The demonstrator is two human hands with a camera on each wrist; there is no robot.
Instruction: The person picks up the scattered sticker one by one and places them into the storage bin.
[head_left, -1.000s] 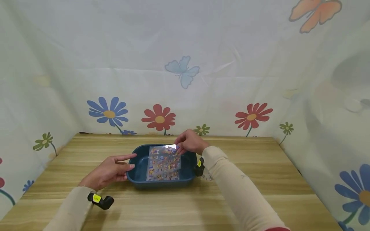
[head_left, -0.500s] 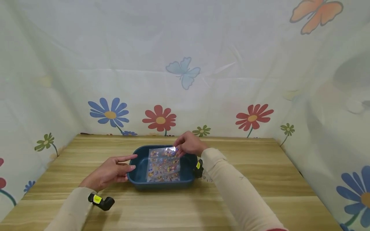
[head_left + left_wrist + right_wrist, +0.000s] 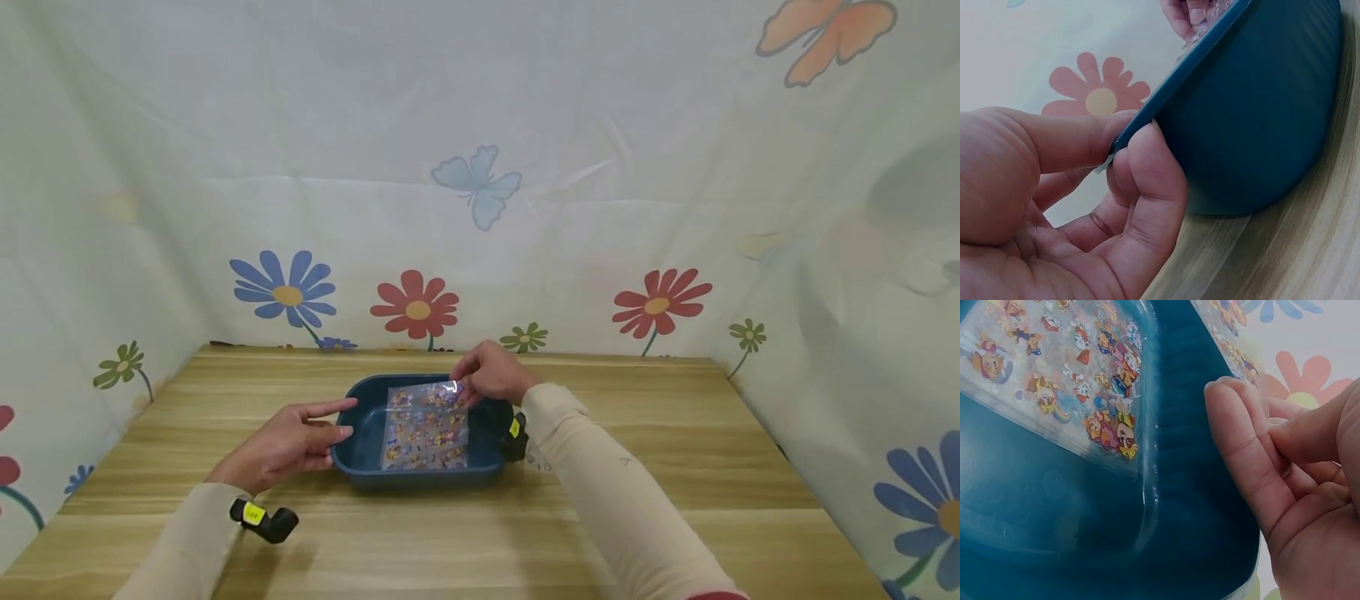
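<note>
My left hand (image 3: 281,448) pinches the left rim of a dark blue-green plastic tub (image 3: 367,478). In the left wrist view, the thumb and curled fingers close over the rim (image 3: 1175,81). Above the tub's far side, my right hand (image 3: 491,372) pinches the upper right corner of a clear plastic sheet (image 3: 426,429) covered with small colourful cartoon figures. The right wrist view shows a printed piece (image 3: 1229,331) at the fingertips and a larger printed piece (image 3: 1054,369) over the tub floor. Whether these are one sheet or two I cannot tell.
The tub stands on a wood-grain table (image 3: 637,467). Something clear and printed (image 3: 537,458) lies beside the tub, partly hidden by the right sleeve. A flowered cloth (image 3: 525,267) hangs behind and on both sides.
The pinched corner of the sheet has dipped slightly, and the bright glare on it has shrunk. The left hand keeps its hold on the tub rim.
</note>
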